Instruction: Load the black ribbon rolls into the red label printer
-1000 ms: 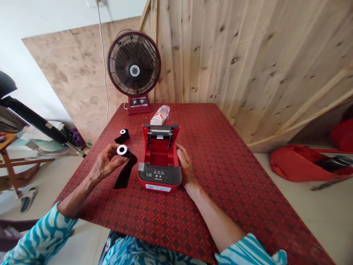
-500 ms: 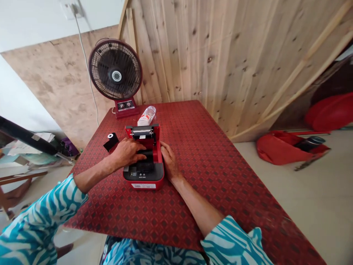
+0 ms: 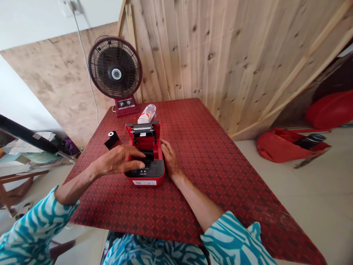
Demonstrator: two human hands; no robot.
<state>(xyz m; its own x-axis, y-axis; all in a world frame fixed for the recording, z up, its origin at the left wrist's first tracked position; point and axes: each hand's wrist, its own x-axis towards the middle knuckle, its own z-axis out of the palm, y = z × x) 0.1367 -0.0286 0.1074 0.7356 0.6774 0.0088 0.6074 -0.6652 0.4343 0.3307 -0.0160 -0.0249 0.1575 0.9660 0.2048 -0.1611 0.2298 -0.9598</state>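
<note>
A red and black label printer [image 3: 160, 173] stands on the table with its lid [image 3: 143, 129] raised. A dark roll [image 3: 148, 154] lies inside the bay, partly hidden by my fingers. My left hand [image 3: 117, 160] reaches over the printer's left side, fingers stretched and apart. Its thumb rests on or just above the black front panel [image 3: 150, 170], and the forefinger points into the bay. Against the printer's right wall lies my right hand [image 3: 171, 160], its fingers extended along the side. A small black roll [image 3: 111, 140] with a white core sits on the table beyond my left hand.
Behind the printer a clear plastic bottle [image 3: 147, 113] lies on its side. A dark red fan [image 3: 116, 73] stands at the table's back left corner. Wooden boards [image 3: 193, 51] rise behind the red patterned table [image 3: 209, 176]. A red bag [image 3: 275, 147] is on the floor at right.
My left hand has drawn back leftward and its fingers have spread. Dark material that hung over the front panel is gone from there, so its markings show. My right hand stays at the side.
</note>
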